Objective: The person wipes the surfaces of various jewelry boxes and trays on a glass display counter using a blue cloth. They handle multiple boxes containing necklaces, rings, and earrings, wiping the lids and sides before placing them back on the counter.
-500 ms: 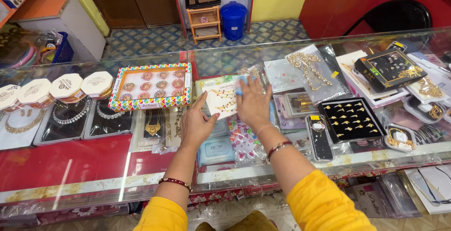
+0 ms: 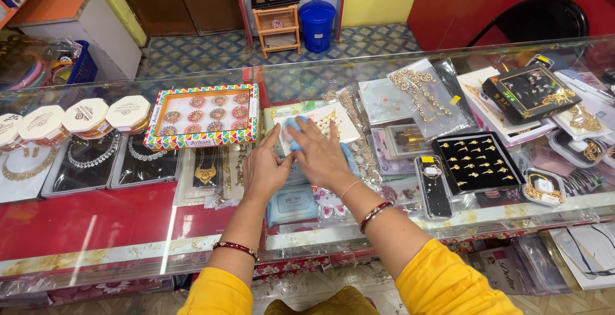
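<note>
Both hands now sit lower and closer together on the glass counter than before. I see my right hand pressing flat on a blue cloth, while my left hand rests open beside it, suggesting wiping under way.

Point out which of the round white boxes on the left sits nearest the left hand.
The rightmost round box, beside the colourful tray. The other boxes lie further left, away from the left hand.

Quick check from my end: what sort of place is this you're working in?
Most likely a small jewellery shop: a glass counter covers necklaces on dark trays and a black ring tray, and both hands rest on it.
</note>
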